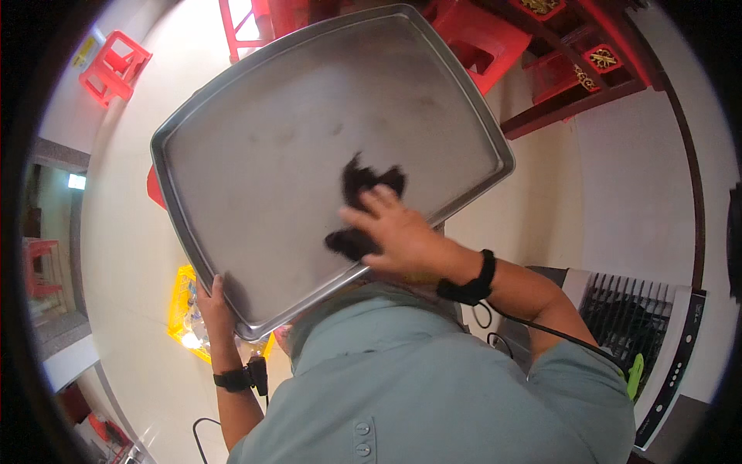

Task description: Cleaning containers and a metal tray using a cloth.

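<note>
A large rectangular metal tray (278, 191) with a raised rim lies tilted across the view in front of me. My left hand (217, 307) grips its near left corner, the thumb over the rim and the other fingers hidden beneath. Over the tray's near right part, my right hand (394, 232) presses a dark, crumpled cloth (356, 180) against the metal. Parts of the cloth stick out past the fingers on both sides; the hand and cloth are blurred. A few faint dark smudges mark the tray's surface.
Below the left side stands a yellow plastic basket (181, 301) with clear items inside. Red plastic stools (116, 68) stand at the far left and behind the tray. Dark red carved wooden furniture (579, 64) is at the upper right. A white and black appliance (655, 348) sits at my right, and cables hang from both wristbands.
</note>
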`<state>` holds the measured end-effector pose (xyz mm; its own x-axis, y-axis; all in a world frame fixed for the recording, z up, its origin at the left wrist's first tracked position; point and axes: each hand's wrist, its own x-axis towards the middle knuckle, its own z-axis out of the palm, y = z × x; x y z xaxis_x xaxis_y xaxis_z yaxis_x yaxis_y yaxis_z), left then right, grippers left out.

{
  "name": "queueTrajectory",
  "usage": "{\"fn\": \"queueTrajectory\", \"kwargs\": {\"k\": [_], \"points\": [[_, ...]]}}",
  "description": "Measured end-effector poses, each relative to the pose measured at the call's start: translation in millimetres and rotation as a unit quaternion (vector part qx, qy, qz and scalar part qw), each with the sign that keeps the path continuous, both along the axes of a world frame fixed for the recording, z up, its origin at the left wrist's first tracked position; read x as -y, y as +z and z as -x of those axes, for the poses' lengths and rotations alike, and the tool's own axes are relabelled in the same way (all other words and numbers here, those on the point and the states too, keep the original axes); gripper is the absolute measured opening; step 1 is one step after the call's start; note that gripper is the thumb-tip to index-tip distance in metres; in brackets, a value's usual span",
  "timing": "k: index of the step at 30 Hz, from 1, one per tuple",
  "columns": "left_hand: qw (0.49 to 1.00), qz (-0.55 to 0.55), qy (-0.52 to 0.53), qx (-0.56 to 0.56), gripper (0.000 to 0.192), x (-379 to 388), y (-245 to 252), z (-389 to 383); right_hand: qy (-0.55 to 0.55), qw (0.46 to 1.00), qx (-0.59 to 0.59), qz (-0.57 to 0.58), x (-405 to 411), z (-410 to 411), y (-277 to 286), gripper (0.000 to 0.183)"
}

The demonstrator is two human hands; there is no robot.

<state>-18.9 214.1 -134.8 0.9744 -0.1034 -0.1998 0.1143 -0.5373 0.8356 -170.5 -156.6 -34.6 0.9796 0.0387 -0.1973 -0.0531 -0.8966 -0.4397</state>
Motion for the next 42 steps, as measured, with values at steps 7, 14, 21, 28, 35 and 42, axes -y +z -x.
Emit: {"fn": "queueTrajectory", "kwargs": {"k": [7, 14, 21, 28, 35, 42], "points": [[0.995, 0.050, -0.040, -0.072, 0.036, -4.2, 19.0, -6.2, -0.019, 0.994, 0.096, 0.041, 27.0, -1.4, -15.1, 0.067], [0.999, 0.004, -0.052, -0.008, 0.038, -11.8, 13.1, -17.3, -0.298, 0.941, -0.054, 0.154, 169.5, 46.9, -13.7, 0.078], [0.999, -0.028, -0.045, -0.004, 0.037, -51.1, 13.9, -34.5, -0.280, 0.940, 0.171, 0.097, 173.3, 64.9, 13.4, 0.081], [0.993, -0.086, -0.083, -0.008, 0.039, -68.1, 15.9, -57.6, -0.346, 0.910, 0.082, -0.213, 192.0, 82.7, -65.7, 0.055], [0.924, -0.354, -0.085, 0.112, 0.065, -94.3, 18.4, -84.1, -0.318, 0.873, 0.121, -0.349, 159.5, 87.6, -93.8, 0.048], [0.811, -0.270, -0.419, 0.305, 0.073, 166.8, 128.7, -9.7, -0.346, 0.859, 0.158, -0.342, 154.7, 96.6, -93.3, 0.047]]}}
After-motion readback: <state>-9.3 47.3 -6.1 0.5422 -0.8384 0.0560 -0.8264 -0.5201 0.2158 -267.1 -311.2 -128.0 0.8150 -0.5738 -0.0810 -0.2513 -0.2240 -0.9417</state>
